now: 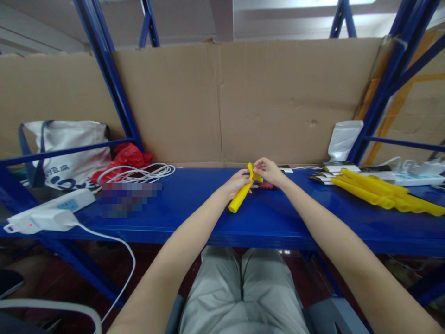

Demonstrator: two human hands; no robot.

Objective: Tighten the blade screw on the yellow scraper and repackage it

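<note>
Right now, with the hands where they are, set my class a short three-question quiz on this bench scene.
1. True or false: the left hand grips a yellow tube whose top end the right hand pinches.
2. Multiple choice: the pile of yellow tubes on the blue bench lies A) on the person's left, B) on the person's right, C) on the person's lap.
3. Fill in: the coiled cable beside the red bag is ___ in colour.
Key: 1 true; 2 B; 3 white.
</note>
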